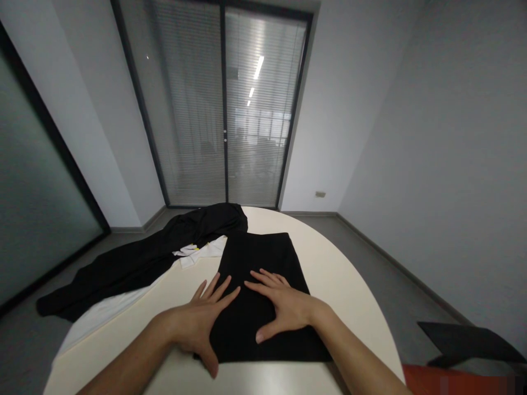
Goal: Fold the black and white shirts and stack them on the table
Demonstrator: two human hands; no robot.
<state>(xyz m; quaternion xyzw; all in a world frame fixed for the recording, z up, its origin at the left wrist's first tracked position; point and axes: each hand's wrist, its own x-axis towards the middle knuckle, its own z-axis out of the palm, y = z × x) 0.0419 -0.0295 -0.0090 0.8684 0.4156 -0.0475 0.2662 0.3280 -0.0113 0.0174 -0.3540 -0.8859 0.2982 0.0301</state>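
Note:
A black garment [263, 252] lies flat on the pale rounded table [349, 296], its narrower end away from me and its wide edge near the front. My left hand [201, 318] is at the garment's left edge, fingers spread and thumb pointing toward me. Over the middle and right part of the cloth is my right hand [282, 304], its fingers apart and palm down. Neither hand grips anything.
Another black garment [135, 263] is heaped along the table's left side, over a white cloth [209, 250]. An orange-red item [461, 381] and a black object [473, 343] are at the lower right. Glass doors with blinds [259, 109] stand beyond.

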